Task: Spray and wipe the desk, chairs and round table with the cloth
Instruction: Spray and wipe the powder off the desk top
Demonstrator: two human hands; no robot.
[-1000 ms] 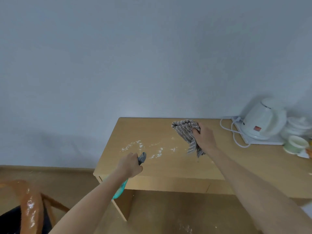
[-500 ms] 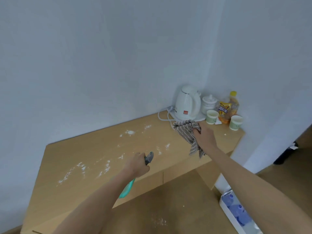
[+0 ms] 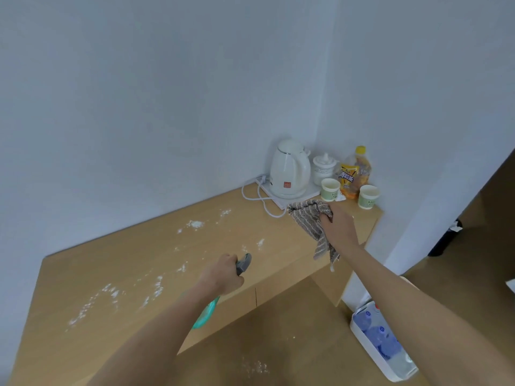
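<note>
Head view: our right hand (image 3: 338, 222) grips the striped cloth (image 3: 313, 218), now carried along the desk (image 3: 117, 274) to just beside the white kettle (image 3: 289, 168). Our left hand (image 3: 223, 274) still grips the spray bottle (image 3: 206, 313) farther from the kettle, so wiping looks set to begin at that end.

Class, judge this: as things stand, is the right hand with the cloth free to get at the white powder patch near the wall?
Probably yes. The right hand holds the cloth over bare desk; nothing stands between it and the powder patch.
</note>
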